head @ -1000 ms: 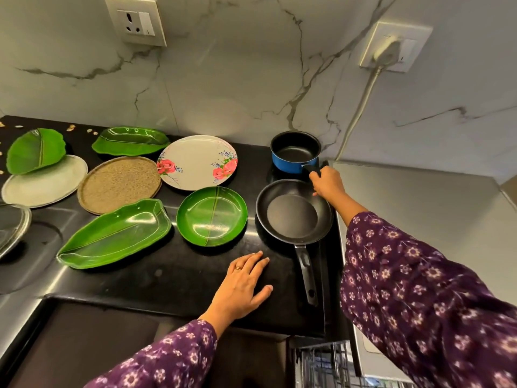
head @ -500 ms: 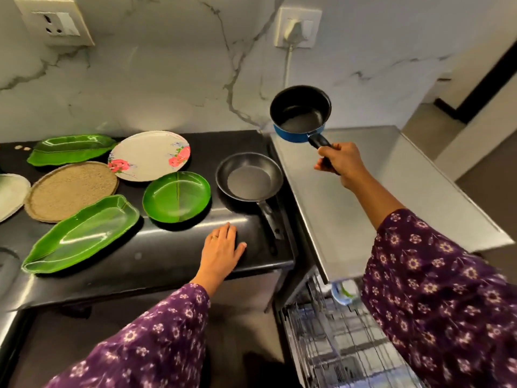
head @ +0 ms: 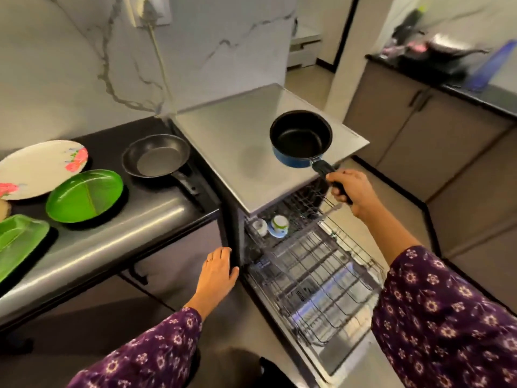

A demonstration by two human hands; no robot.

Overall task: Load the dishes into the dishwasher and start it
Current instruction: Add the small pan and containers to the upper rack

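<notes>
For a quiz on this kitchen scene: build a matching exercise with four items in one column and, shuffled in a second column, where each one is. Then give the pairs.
Things
1. blue saucepan
2. black frying pan
3. round green plate
4. small white cup

Places
A. in a wire rack inside the dishwasher
B. on the black counter, just in front of the flowered plate
C. held in the air by the right hand, over the dishwasher
D. on the black counter, at the end nearest the dishwasher

Pairs: 1-C, 2-D, 3-B, 4-A
</notes>
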